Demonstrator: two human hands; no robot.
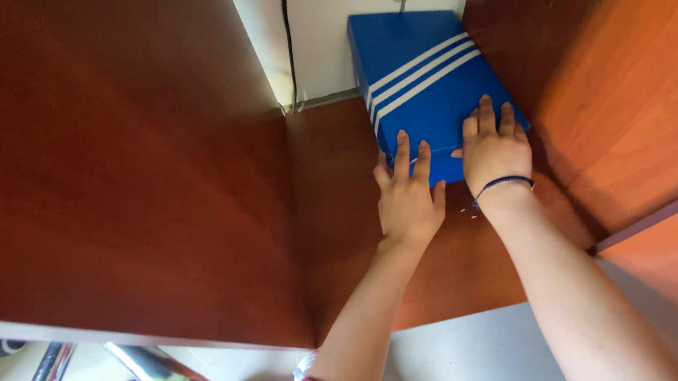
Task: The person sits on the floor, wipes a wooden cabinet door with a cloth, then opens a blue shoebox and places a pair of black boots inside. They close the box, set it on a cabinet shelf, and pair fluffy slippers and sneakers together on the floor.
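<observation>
Both hands lie open and flat, the right hand (496, 147) pressed on the lid of the blue shoebox with white stripes (426, 84) and the left hand (409, 198) touching its near edge, the box sitting on a reddish-brown wooden shelf (337, 207) against the white wall (329, 26).

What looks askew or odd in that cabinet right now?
The blue box sits skewed, its edges at an angle to the side panel and back wall. Both hands, left and right, lie flat on it. Nothing is spilled or damaged.
</observation>
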